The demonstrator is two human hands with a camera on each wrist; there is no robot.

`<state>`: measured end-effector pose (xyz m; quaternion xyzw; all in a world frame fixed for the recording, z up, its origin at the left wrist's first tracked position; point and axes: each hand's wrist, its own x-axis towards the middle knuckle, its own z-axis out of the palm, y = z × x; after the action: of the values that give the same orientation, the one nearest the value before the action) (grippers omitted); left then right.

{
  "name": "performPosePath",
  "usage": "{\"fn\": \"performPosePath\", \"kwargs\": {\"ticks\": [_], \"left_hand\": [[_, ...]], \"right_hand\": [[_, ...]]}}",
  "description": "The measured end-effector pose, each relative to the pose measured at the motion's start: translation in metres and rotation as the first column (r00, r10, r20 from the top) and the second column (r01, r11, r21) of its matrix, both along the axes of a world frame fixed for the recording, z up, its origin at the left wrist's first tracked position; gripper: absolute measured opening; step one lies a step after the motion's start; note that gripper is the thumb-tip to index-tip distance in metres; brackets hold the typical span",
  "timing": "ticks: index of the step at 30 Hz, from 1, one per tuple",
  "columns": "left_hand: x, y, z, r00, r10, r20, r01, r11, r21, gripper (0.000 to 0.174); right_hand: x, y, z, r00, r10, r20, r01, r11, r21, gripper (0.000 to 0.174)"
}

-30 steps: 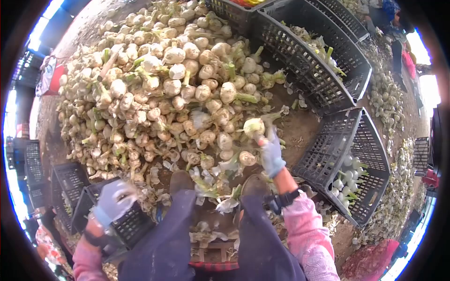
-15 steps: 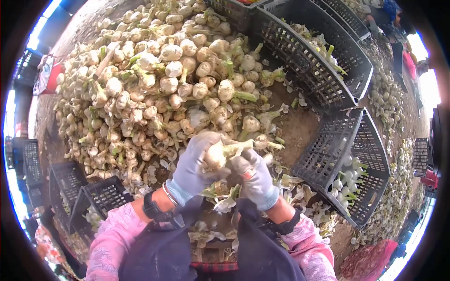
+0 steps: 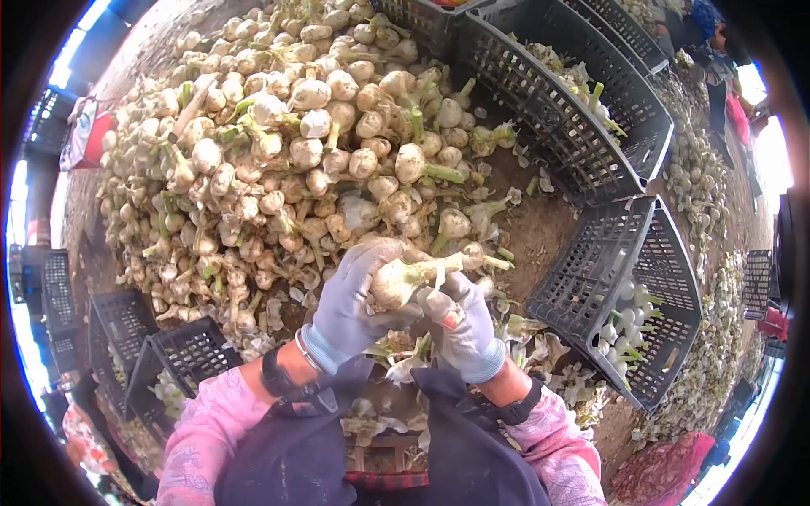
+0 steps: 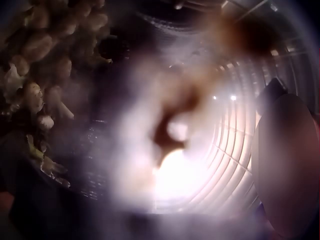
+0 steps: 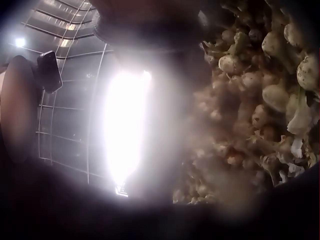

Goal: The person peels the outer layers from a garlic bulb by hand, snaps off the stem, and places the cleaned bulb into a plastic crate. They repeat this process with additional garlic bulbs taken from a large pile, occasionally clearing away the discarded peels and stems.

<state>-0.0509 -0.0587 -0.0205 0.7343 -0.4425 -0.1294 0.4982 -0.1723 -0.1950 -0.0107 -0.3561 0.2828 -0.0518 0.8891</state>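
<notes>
A garlic bulb (image 3: 394,285) with dirt-flecked skin and a thick pale stem is held at the person's lap. The gloved left hand (image 3: 348,291) grips it from the left, with fingers behind and thumb below. The bulb's cut stem points right, across the gloved right hand (image 3: 466,325). That hand's fingers are curled close against the stem, its thumb near the bulb's lower side; a red patch shows at the thumb. Whether it also holds a small tool, I cannot tell. Both wrist views are blurred and glaring close up, with neither grip clear.
A large heap of garlic (image 3: 278,169) lies ahead and to the left. Black crates (image 3: 548,101) stand at the upper right; another crate (image 3: 582,270) on its side holds white peeled bulbs (image 3: 629,320). More crates (image 3: 190,354) stand at left. Loose skins (image 3: 405,367) litter the ground between the legs.
The right hand has brought a bulb from the heap's near right edge to the lap. From the left crate, the left hand has come over and taken hold of it. Little moved in the last half second.
</notes>
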Motion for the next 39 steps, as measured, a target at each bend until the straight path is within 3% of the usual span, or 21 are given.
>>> {"fn": "performPosePath", "kwargs": {"ticks": [3, 8, 10, 11, 13, 14, 17, 18, 21, 22, 25, 26, 29, 30, 31, 33, 34, 35, 36, 38, 39], "left_hand": [[-0.004, -0.002, 0.003, 0.994, 0.000, 0.105, 0.000, 1.000, -0.006, 0.087], [-0.004, 0.002, -0.006, 0.995, 0.010, -0.098, -0.011, 1.000, -0.003, 0.083], [-0.005, 0.003, -0.009, 0.966, 0.002, -0.258, 0.006, 0.999, 0.033, 0.086], [-0.007, 0.005, -0.006, 0.870, 0.001, -0.493, 0.002, 1.000, 0.004, 0.087], [-0.009, 0.004, 0.007, 0.520, -0.024, -0.854, -0.027, 0.999, -0.044, 0.090], [-0.010, 0.003, 0.006, 0.503, -0.047, -0.863, -0.032, 0.997, -0.073, 0.086], [0.007, 0.009, 0.015, 0.083, -0.138, -0.987, 0.164, 0.979, -0.123, 0.081], [0.006, 0.011, 0.014, -0.009, -0.165, -0.986, 0.205, 0.965, -0.163, 0.083], [0.012, 0.014, 0.012, -0.165, -0.223, -0.961, 0.243, 0.935, -0.258, 0.088], [0.016, 0.018, 0.005, -0.336, -0.287, -0.897, 0.190, 0.912, -0.363, 0.069], [0.010, 0.022, -0.004, -0.314, -0.277, -0.908, 0.180, 0.922, -0.343, 0.072], [0.011, 0.024, -0.005, -0.335, -0.248, -0.909, 0.213, 0.920, -0.329, 0.074], [-0.001, 0.023, 0.002, -0.233, -0.182, -0.955, 0.151, 0.964, -0.221, 0.079], [-0.004, 0.022, -0.003, -0.118, -0.202, -0.972, 0.024, 0.978, -0.206, 0.073], [-0.001, 0.017, -0.003, -0.056, -0.209, -0.976, 0.030, 0.977, -0.211, 0.073], [-0.003, 0.018, -0.008, 0.149, -0.159, -0.976, 0.051, 0.987, -0.153, 0.071], [-0.005, 0.016, -0.008, 0.198, -0.170, -0.965, 0.085, 0.984, -0.156, 0.071], [-0.008, 0.013, -0.006, 0.248, -0.181, -0.952, 0.120, 0.981, -0.155, 0.071], [-0.009, 0.012, -0.002, 0.298, -0.191, -0.935, 0.154, 0.977, -0.150, 0.070], [0.000, 0.011, 0.007, -0.083, -0.238, -0.968, 0.071, 0.967, -0.244, 0.069], [0.004, 0.012, 0.008, -0.272, -0.264, -0.925, 0.017, 0.960, -0.279, 0.069]], "right_hand": [[0.000, 0.005, -0.015, 0.998, -0.048, 0.031, 0.049, 0.998, -0.026, 0.024], [-0.001, 0.002, -0.012, 1.000, -0.005, -0.023, 0.003, 0.996, -0.093, 0.022], [0.001, 0.001, -0.009, 1.000, -0.006, 0.001, 0.006, 0.969, -0.248, 0.022], [0.002, 0.000, -0.008, 1.000, -0.005, 0.014, 0.010, 0.946, -0.323, 0.023], [-0.002, -0.008, -0.014, 0.996, 0.062, 0.061, -0.011, 0.788, -0.615, 0.027], [-0.004, -0.012, -0.017, 0.992, 0.100, 0.076, -0.012, 0.675, -0.737, 0.030], [0.001, -0.028, -0.007, 0.979, 0.170, 0.113, 0.044, 0.364, -0.930, 0.036], [0.001, -0.032, -0.010, 0.960, 0.235, 0.150, 0.059, 0.355, -0.933, 0.035], [0.005, -0.033, -0.009, 0.940, 0.285, 0.188, 0.059, 0.407, -0.911, 0.033], [0.003, -0.034, -0.015, 0.926, 0.312, 0.212, 0.018, 0.525, -0.851, 0.028], [-0.002, -0.026, -0.023, 0.946, 0.269, 0.181, -0.084, 0.741, -0.667, 0.022], [-0.008, -0.025, -0.041, 0.945, 0.266, 0.193, -0.079, 0.754, -0.653, 0.029], [0.003, -0.027, -0.014, 0.993, 0.060, -0.105, -0.120, 0.593, -0.796, 0.043], [0.000, -0.033, -0.015, 0.997, 0.005, -0.072, -0.065, 0.517, -0.853, 0.052], [-0.008, -0.031, -0.010, 0.997, -0.064, -0.051, -0.004, 0.582, -0.813, 0.050], [-0.015, -0.020, 0.009, 0.996, 0.091, 0.014, -0.067, 0.821, -0.568, 0.047], [-0.012, -0.015, 0.020, 0.991, 0.135, 0.020, -0.090, 0.756, -0.648, 0.041], [-0.012, -0.022, 0.008, 0.963, 0.267, 0.037, -0.107, 0.503, -0.858, 0.034], [-0.012, -0.023, 0.009, 0.967, 0.244, 0.072, -0.122, 0.693, -0.711, 0.033], [-0.013, -0.030, 0.013, 0.965, 0.224, 0.136, -0.170, 0.931, -0.324, 0.030], [-0.013, -0.034, 0.009, 0.954, 0.240, 0.179, -0.186, 0.944, -0.271, 0.027]]}}
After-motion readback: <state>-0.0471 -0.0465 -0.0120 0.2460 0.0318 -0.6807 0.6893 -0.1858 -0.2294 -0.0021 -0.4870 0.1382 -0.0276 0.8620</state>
